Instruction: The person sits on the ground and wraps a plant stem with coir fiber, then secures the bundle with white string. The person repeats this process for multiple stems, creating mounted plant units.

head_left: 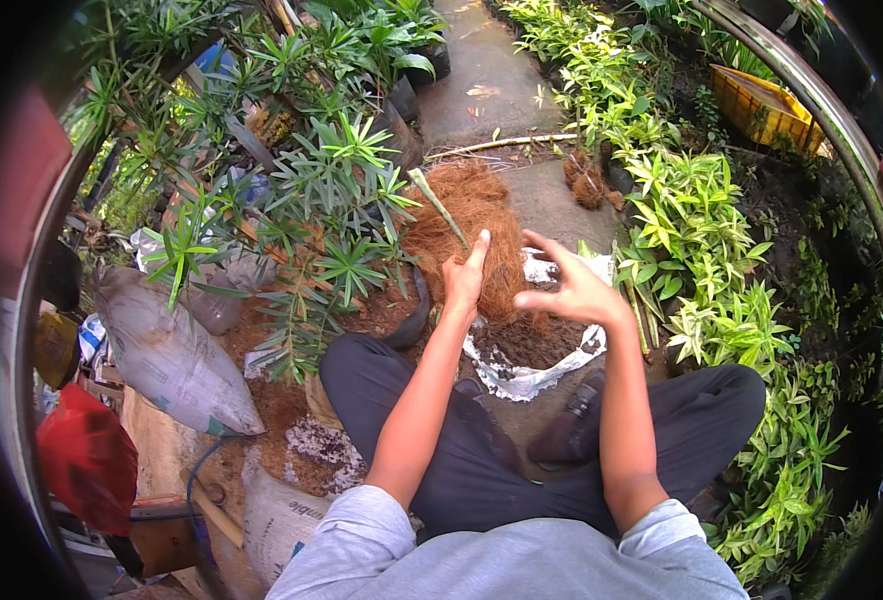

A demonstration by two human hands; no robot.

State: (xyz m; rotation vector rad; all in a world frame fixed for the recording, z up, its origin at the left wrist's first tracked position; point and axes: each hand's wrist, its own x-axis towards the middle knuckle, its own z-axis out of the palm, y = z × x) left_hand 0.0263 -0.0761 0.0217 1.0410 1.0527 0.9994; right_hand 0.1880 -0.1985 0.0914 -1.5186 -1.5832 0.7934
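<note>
My left hand (465, 276) is closed around the lower end of a green plant stem (438, 206), which slants up and to the left with a pale cut tip. Behind and beneath it lies a heap of reddish-brown coconut fibre (460, 196). To its right, my right hand (573, 289) has its fingers spread, with thumb and forefinger apart and nothing seen between them. Below both hands, dark soil (535, 343) sits in an opened white plastic sack (520, 381) on the ground between my knees.
Leafy potted plants (351, 161) crowd the left, and variegated plants (711, 217) line the right. A stuffed sack (179, 352), a red plastic bag (87, 457) and another sack (284, 517) lie at left. A thin stick (501, 142) crosses the concrete path (479, 75).
</note>
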